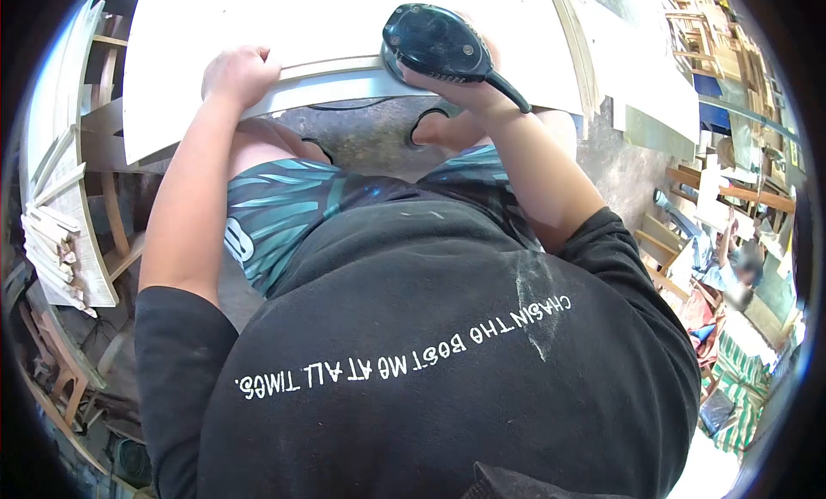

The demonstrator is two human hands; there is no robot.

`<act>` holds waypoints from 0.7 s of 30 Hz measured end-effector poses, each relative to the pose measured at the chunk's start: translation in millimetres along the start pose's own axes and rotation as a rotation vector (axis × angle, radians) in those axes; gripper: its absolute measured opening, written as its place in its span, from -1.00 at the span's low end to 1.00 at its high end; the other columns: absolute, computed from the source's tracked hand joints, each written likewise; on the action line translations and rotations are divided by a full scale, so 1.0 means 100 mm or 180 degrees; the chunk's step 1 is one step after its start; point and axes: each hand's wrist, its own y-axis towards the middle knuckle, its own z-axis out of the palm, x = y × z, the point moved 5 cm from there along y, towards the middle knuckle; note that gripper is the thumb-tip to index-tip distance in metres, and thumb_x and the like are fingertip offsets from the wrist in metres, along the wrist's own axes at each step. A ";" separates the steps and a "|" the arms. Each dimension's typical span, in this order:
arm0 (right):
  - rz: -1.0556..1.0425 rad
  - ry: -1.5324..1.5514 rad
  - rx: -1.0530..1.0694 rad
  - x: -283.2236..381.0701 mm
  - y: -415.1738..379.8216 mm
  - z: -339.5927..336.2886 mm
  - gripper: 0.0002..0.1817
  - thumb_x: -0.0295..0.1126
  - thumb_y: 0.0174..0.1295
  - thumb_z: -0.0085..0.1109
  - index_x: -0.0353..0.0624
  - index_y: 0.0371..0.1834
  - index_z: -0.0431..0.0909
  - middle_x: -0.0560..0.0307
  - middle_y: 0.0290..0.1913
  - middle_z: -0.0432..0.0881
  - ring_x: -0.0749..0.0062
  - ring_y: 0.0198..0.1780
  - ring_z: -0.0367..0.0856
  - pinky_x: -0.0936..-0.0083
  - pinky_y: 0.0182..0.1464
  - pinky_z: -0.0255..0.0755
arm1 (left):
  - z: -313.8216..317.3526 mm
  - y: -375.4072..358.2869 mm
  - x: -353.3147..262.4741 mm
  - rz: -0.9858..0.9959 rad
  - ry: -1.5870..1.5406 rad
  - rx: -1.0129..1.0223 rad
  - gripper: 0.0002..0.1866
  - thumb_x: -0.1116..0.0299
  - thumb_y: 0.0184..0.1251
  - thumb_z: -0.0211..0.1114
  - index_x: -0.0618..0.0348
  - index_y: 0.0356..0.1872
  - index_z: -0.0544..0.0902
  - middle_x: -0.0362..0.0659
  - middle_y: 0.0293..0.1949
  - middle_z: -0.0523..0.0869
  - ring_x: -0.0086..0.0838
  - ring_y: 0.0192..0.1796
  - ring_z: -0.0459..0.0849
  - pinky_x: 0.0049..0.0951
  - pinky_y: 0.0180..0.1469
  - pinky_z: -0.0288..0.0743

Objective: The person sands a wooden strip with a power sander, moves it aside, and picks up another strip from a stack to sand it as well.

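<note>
My right hand (pixel 460 91) is wrapped round a dark power sander (pixel 434 41), whose cord trails back over my wrist. The sander's pad sits against the right part of a pale, narrow wooden strip (pixel 331 67). At the strip's left end my left hand (pixel 241 74) is closed in a fist around it; the fingertips are hidden from above. The strip lies along the near edge of a white tabletop (pixel 185 34), just beyond my knees.
Long pale strips (pixel 581 47) lie along the tabletop's right side. To the left, a bundle of wood offcuts (pixel 58 254) rests on a white board (pixel 82 215). Another person (pixel 731 262) is at the far right among wooden frames. A striped green cloth (pixel 742 370) hangs there.
</note>
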 end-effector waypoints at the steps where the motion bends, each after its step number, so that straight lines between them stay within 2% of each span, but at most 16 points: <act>1: -0.0057 -0.0187 -0.0028 0.02 -0.02 -0.02 -0.33 0.03 -0.02 0.68 0.08 0.19 0.74 0.14 0.10 0.76 0.13 0.18 0.70 0.24 0.31 0.58 | 0.01 0.00 0.00 0.0013 -0.0007 -0.0008 -0.59 -0.07 0.39 0.18 -0.07 -0.22 0.88 0.06 -0.21 0.85 0.05 -0.08 0.83 -0.07 0.08 0.67; 2: -0.0122 -0.0374 -0.0066 0.04 -0.03 -0.03 -0.33 0.01 -0.03 0.69 0.07 0.18 0.74 0.15 0.09 0.76 0.13 0.17 0.70 0.24 0.30 0.59 | 0.00 0.00 -0.01 0.0051 -0.0015 -0.0037 -0.59 -0.07 0.39 0.18 -0.07 -0.23 0.88 0.06 -0.21 0.85 0.05 -0.08 0.83 -0.07 0.08 0.67; 5: -0.0520 0.0121 -0.0447 0.20 0.01 0.06 -0.32 -0.04 -0.07 0.71 0.01 0.16 0.73 0.15 0.07 0.74 0.14 0.17 0.70 0.25 0.27 0.60 | -0.02 -0.02 -0.01 0.0143 -0.0037 -0.0105 -0.59 -0.06 0.38 0.17 -0.07 -0.23 0.88 0.06 -0.22 0.85 0.05 -0.09 0.84 -0.07 0.07 0.68; 6: -0.0599 0.0259 -0.0465 0.23 0.02 0.10 -0.30 -0.08 -0.10 0.80 -0.05 0.15 0.75 0.09 0.13 0.77 0.09 0.24 0.68 0.20 0.35 0.59 | 0.00 -0.02 0.00 0.0165 -0.0057 -0.0120 -0.59 -0.06 0.38 0.17 -0.08 -0.24 0.88 0.06 -0.22 0.85 0.04 -0.09 0.84 -0.07 0.06 0.68; 9: -0.0823 0.0488 -0.0609 0.21 0.03 0.19 -0.25 -0.08 -0.14 0.81 -0.06 0.17 0.74 0.09 0.15 0.77 0.05 0.26 0.67 0.19 0.36 0.58 | 0.00 0.00 0.02 0.0205 -0.0041 -0.0228 -0.60 -0.06 0.38 0.16 -0.09 -0.25 0.89 0.06 -0.23 0.85 0.03 -0.11 0.84 -0.07 0.04 0.69; 10: -0.0831 0.0525 -0.0614 0.21 0.00 0.16 -0.25 -0.12 -0.13 0.81 -0.06 0.19 0.73 0.07 0.17 0.77 0.11 0.28 0.67 0.23 0.37 0.58 | 0.01 0.00 0.01 0.0209 -0.0030 -0.0272 -0.60 -0.06 0.38 0.16 -0.09 -0.25 0.89 0.05 -0.23 0.85 0.03 -0.12 0.84 -0.07 0.03 0.69; 13: -0.0410 -0.0109 -0.0264 0.07 -0.17 -0.01 -0.27 -0.07 -0.08 0.78 -0.01 0.21 0.73 0.09 0.16 0.78 0.17 0.30 0.68 0.26 0.37 0.57 | -0.02 -0.01 -0.01 0.0183 -0.0067 -0.0142 -0.60 -0.05 0.38 0.15 -0.13 -0.23 0.89 0.04 -0.24 0.85 0.02 -0.14 0.85 -0.07 0.01 0.71; 14: -0.0240 -0.0395 -0.0179 -0.01 -0.25 -0.06 -0.31 0.04 -0.02 0.72 0.06 0.20 0.74 0.13 0.14 0.79 0.18 0.27 0.70 0.27 0.38 0.56 | -0.01 0.00 0.02 0.0190 -0.0064 -0.0212 -0.60 -0.06 0.39 0.15 -0.14 -0.22 0.89 0.03 -0.24 0.86 0.02 -0.14 0.85 -0.07 0.00 0.71; 15: -0.0173 0.0099 -0.0404 -0.13 -0.36 -0.09 -0.34 0.03 0.03 0.67 0.03 0.20 0.73 0.13 0.16 0.76 0.13 0.30 0.65 0.22 0.39 0.53 | 0.04 0.00 0.03 0.0200 -0.0054 -0.0283 -0.60 -0.07 0.40 0.15 -0.15 -0.22 0.89 0.01 -0.23 0.86 0.02 -0.15 0.85 -0.06 0.00 0.71; 17: 0.0390 -0.0760 -0.0042 -0.08 -0.42 -0.26 -0.40 0.06 0.12 0.58 0.01 0.17 0.73 0.11 0.12 0.78 0.14 0.24 0.69 0.21 0.39 0.53 | 0.09 -0.03 0.06 0.0185 -0.0025 -0.0476 -0.60 -0.08 0.42 0.14 -0.17 -0.21 0.90 -0.01 -0.23 0.87 0.02 -0.15 0.86 -0.04 -0.01 0.72; 19: 0.1064 -0.0430 -0.0027 -0.16 -0.56 -0.32 -0.43 0.06 0.17 0.52 -0.03 0.15 0.73 0.10 0.11 0.78 0.14 0.21 0.71 0.20 0.36 0.53 | 0.10 -0.07 0.07 0.0166 0.0025 -0.0713 -0.60 -0.09 0.43 0.15 -0.18 -0.21 0.89 -0.03 -0.24 0.88 0.02 -0.15 0.86 -0.03 -0.02 0.72; 20: 0.1410 -0.0258 -0.0023 -0.19 -0.63 -0.33 -0.45 0.06 0.20 0.48 -0.04 0.14 0.73 0.09 0.10 0.79 0.15 0.19 0.72 0.19 0.35 0.53 | 0.11 -0.11 0.07 0.0216 0.0040 -0.0851 -0.56 -0.16 0.49 0.15 -0.17 -0.20 0.89 -0.04 -0.25 0.88 0.02 -0.16 0.86 -0.02 -0.05 0.72; 21: 0.1406 -0.0050 -0.0114 -0.13 -0.66 -0.38 -0.45 -0.01 0.18 0.54 -0.08 0.15 0.72 0.07 0.08 0.78 0.17 0.17 0.72 0.21 0.33 0.54 | 0.08 -0.15 0.05 0.0191 0.0081 -0.0879 -0.57 -0.16 0.50 0.18 -0.17 -0.18 0.89 -0.04 -0.26 0.88 0.01 -0.17 0.87 -0.03 -0.06 0.72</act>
